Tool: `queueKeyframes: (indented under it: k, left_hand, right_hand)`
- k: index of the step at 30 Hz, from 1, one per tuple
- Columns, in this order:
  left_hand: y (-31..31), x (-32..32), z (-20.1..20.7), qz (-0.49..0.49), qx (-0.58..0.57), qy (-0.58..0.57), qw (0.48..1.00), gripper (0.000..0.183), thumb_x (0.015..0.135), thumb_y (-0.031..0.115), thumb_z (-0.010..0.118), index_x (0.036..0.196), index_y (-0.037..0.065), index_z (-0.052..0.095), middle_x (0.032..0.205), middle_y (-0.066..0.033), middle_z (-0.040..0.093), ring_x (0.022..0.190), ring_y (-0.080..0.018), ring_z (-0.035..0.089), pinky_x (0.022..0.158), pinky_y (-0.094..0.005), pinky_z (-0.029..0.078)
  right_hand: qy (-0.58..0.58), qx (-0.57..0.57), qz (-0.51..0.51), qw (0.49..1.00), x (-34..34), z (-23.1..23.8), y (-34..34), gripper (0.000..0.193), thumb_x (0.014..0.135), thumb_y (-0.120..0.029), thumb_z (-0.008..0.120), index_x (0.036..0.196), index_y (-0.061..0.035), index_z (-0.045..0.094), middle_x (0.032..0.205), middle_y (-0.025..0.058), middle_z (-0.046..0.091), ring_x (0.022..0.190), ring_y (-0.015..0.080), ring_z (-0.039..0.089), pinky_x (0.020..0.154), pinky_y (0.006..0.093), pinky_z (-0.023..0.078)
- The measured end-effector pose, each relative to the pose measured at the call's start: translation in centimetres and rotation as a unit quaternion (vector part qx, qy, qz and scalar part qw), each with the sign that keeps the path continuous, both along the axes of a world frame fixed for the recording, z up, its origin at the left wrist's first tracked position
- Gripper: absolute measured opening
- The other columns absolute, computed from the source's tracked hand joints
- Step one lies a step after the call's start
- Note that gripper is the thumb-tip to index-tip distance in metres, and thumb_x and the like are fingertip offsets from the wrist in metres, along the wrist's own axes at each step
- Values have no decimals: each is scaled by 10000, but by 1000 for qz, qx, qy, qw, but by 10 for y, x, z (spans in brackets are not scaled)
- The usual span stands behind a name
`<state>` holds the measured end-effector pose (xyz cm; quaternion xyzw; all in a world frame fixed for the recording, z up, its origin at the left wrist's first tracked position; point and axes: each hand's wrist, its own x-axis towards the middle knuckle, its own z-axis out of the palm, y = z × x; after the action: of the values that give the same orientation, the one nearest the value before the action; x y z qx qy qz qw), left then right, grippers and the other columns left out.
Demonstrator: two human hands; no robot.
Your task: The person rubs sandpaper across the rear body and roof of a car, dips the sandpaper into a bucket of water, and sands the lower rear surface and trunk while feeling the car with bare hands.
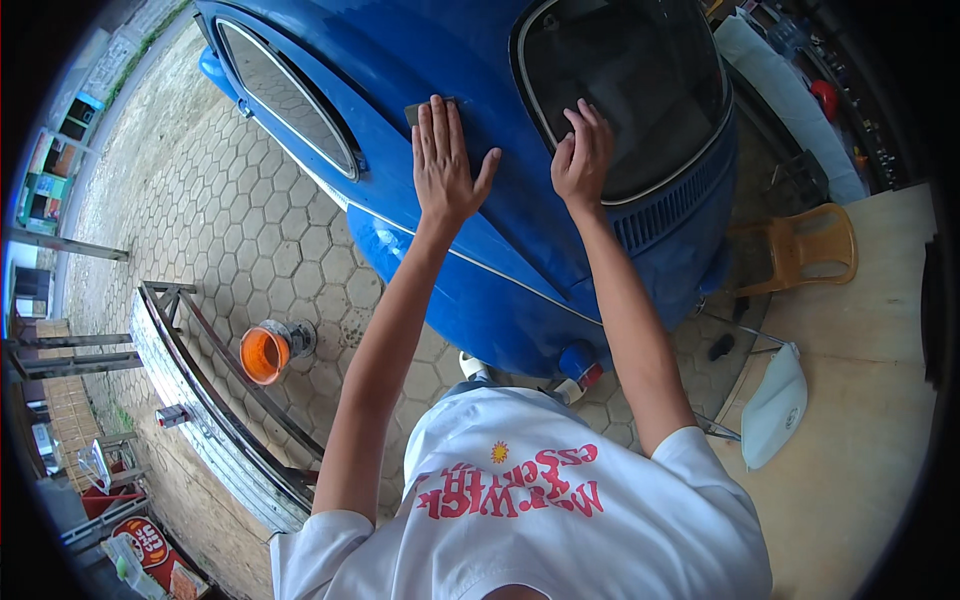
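My left hand (445, 165) lies flat, fingers stretched out, on the blue car (480, 60) between its side window and rear window. Under its fingertips is a small grey-brown piece that looks like sandpaper (412, 114); most of it is hidden by the fingers. At the left edge of the rear window (650, 120), my right hand (583, 155) has its fingers loosely bent and apart, with nothing visible in it. Whether its fingertips touch the glass, I cannot tell.
On the hexagonal paving to the left stands an orange bucket (264, 354), near a long bench (215, 420) with a small can (172, 415) on it. At right are a brown plastic chair (810, 245), a white seat (775, 408) and a plywood board (860, 400).
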<state>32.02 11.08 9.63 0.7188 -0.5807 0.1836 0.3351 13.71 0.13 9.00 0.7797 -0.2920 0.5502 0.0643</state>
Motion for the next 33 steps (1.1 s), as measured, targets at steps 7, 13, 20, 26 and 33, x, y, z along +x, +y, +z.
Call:
queueKeyframes:
  k: [7, 13, 20, 26, 33]
  left_hand:
    - [-74, 108, 97, 68, -105, 36, 991, 924, 1014, 642, 342, 1572, -80, 194, 1648, -294, 157, 1552, -414, 99, 1254, -507, 76]
    - [-45, 28, 49, 95, -100, 88, 987, 947, 1004, 582, 432, 1555, -138, 157, 1631, -350, 129, 1544, -465, 69, 1239, -556, 69]
    - [-26, -3, 27, 54, -61, 175, 981, 966, 1022, 628, 353, 1567, -122, 84, 1643, -348, -25, 1537, -484, -56, 1233, -571, 19]
    - [-75, 93, 94, 126, -115, 217, 961, 976, 1017, 671, 317, 1573, -104, 112, 1642, -347, 40, 1547, -459, -11, 1244, -541, 34]
    - [-32, 9, 34, 98, -98, 128, 982, 951, 1020, 599, 411, 1553, -141, 142, 1631, -367, 61, 1538, -490, 16, 1232, -577, 60]
  right_hand:
    - [-9, 0, 6, 1000, 7, 0, 3, 355, 870, -8, 510, 1204, -47, 623, 1325, 178, 597, 1231, 380, 559, 1070, 529, 407]
    - [-9, 1, 3, 1000, 3, -3, 4, 328, 873, -2, 509, 1177, -43, 625, 1320, 182, 602, 1231, 384, 564, 1064, 531, 416]
    - [4, 16, 1, 1000, -3, -2, 5, 303, 870, 4, 509, 1144, -29, 635, 1329, 198, 603, 1242, 391, 560, 1068, 524, 415]
    - [-4, 16, -7, 1000, 2, 0, 6, 298, 860, 6, 513, 1127, -30, 639, 1342, 190, 591, 1247, 384, 553, 1067, 524, 414]
    - [-20, 11, 3, 1000, 6, 1, 6, 272, 878, 16, 510, 1113, -22, 642, 1322, 185, 612, 1224, 385, 574, 1033, 495, 429]
